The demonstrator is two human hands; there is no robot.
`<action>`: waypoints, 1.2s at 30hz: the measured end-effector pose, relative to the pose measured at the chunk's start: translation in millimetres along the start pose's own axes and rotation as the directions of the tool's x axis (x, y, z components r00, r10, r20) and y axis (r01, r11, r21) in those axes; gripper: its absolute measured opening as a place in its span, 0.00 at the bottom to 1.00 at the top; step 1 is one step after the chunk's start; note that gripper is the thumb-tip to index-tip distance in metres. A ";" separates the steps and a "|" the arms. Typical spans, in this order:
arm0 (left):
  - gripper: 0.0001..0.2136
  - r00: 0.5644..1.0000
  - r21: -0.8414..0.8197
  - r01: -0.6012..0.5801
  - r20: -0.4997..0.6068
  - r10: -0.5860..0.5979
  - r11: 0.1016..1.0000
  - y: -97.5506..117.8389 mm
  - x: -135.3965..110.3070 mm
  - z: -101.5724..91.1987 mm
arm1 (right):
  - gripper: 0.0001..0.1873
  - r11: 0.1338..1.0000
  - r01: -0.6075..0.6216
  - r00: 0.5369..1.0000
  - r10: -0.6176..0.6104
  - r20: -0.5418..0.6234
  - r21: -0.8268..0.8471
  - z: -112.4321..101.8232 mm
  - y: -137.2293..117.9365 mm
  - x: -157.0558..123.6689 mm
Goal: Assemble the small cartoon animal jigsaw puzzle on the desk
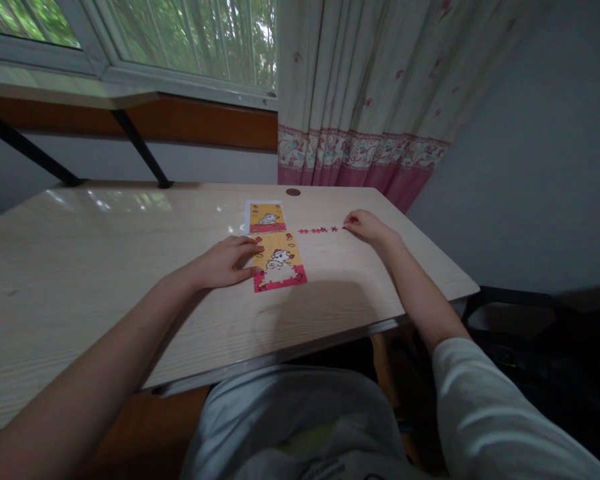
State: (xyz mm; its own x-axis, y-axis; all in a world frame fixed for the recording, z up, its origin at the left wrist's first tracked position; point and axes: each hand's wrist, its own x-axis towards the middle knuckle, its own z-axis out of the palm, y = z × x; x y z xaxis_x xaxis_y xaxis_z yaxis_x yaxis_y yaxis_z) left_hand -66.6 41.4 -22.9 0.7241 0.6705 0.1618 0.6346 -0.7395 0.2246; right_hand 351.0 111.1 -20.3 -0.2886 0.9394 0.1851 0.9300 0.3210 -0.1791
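Note:
A small jigsaw puzzle [282, 265] with a yellow and pink cartoon picture lies on the wooden table [80, 267]. My left hand [227, 261] rests flat at its left edge, fingers stretched out and touching it. Just beyond it lies a reference card [267, 217] with the same picture. To the right runs a row of several small red puzzle pieces [320, 230]. My right hand [364, 225] sits at the right end of that row, fingers curled in a pinch at the last piece.
A flowered curtain [370, 100] hangs behind the table's far right corner. A window [180, 40] and its sill run along the back. A round cable hole [293, 192] sits near the far edge. A dark chair [530, 333] stands at the right.

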 end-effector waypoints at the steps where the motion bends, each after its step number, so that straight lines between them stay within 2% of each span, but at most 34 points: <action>1: 0.27 1.000 -0.003 0.000 0.000 0.000 1.000 0.6 -0.1 -0.5 | 0.10 0.999 0.048 0.999 -0.048 0.009 0.013 2.6 -6.0 1.7; 4: 0.27 1.000 0.002 0.006 0.004 -0.006 1.000 2.8 -0.5 -2.2 | 0.12 0.994 0.111 0.993 -0.111 0.037 0.002 10.1 -20.1 6.2; 9: 0.27 1.000 0.012 0.011 0.009 -0.011 1.000 2.8 -0.6 -2.0 | 0.12 0.994 0.083 0.996 -0.081 0.032 -0.071 14.1 -26.4 7.6; 12: 0.27 1.000 -0.006 0.011 -0.006 -0.011 1.000 0.5 -0.4 -0.2 | 0.10 0.997 0.060 0.998 -0.059 0.024 -0.047 11.3 -27.0 6.5; 16: 0.26 1.000 -0.014 0.009 -0.010 -0.009 1.000 0.1 -0.4 0.2 | 0.07 0.992 0.063 0.998 -0.065 0.020 0.105 7.2 -30.6 3.8; 20: 0.27 1.000 -0.003 0.007 -0.005 -0.007 1.000 1.3 -0.8 0.0 | 0.07 0.952 0.042 0.998 -0.053 0.028 0.302 6.7 -36.5 -0.7; 26: 0.26 1.000 0.016 0.016 -0.026 -0.015 1.000 1.6 -0.8 1.1 | 0.13 0.903 0.098 0.994 -0.065 -0.092 0.417 8.5 -56.0 -5.2; 30: 0.24 0.996 -0.043 0.023 -0.087 -0.027 0.999 7.2 1.5 -0.6 | 0.11 0.826 0.110 0.993 -0.064 -0.102 0.553 13.7 -87.4 -8.6; 34: 0.19 0.975 -0.245 0.057 -0.195 -0.107 0.968 23.6 4.9 -3.7 | 0.13 0.691 0.183 0.982 -0.154 -0.106 0.699 20.6 -127.1 -16.5; 36: 0.16 0.964 -0.365 0.092 -0.200 -0.175 0.926 34.3 6.9 -4.5 | 0.15 0.609 0.204 0.976 -0.191 -0.108 0.767 23.1 -144.0 -21.6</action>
State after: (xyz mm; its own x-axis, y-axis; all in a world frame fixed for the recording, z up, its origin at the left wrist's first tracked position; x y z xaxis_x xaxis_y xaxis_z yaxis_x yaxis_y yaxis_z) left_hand -41.0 20.9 -9.7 0.5330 0.7876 0.3092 0.5560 -0.6015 0.5736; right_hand 218.0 47.3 -20.9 -0.4344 0.8423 0.3192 0.3326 0.4793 -0.8122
